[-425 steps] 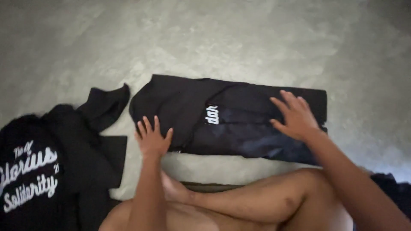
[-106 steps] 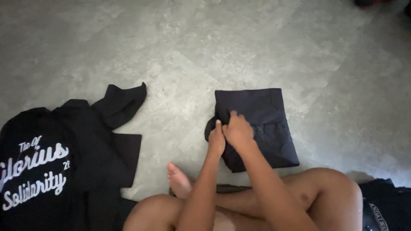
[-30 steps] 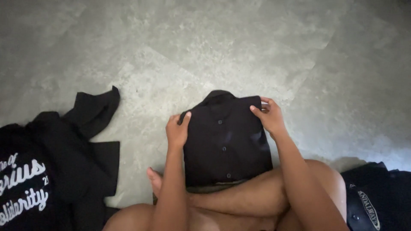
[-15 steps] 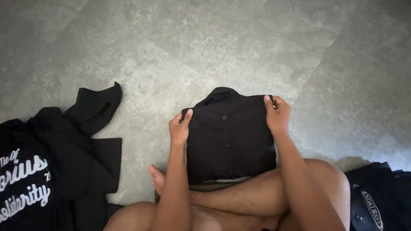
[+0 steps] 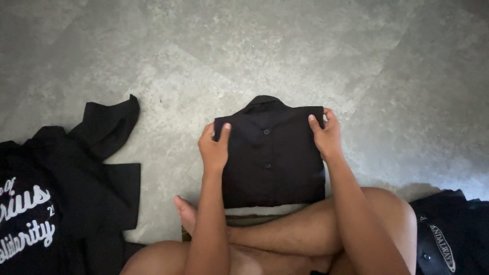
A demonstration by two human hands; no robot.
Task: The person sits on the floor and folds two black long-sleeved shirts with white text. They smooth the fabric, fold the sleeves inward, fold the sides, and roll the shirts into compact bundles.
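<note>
A black buttoned shirt (image 5: 272, 155), folded into a compact rectangle with its collar at the far end, lies on the grey floor just in front of my crossed legs. My left hand (image 5: 214, 147) grips its upper left corner, fingers curled over the edge. My right hand (image 5: 326, 135) holds the upper right corner the same way. Several buttons run down the shirt's middle.
A black T-shirt with white lettering (image 5: 56, 198) lies spread on the floor at the left. Another dark garment with an oval patch (image 5: 451, 237) lies at the lower right beside my knee. The grey stone floor (image 5: 244, 56) stretches beyond the shirt.
The long folded garment was folded down to a small rectangle, turned collar-away and drawn close to my legs. In the last second both hands slid to its top corners and took hold.
</note>
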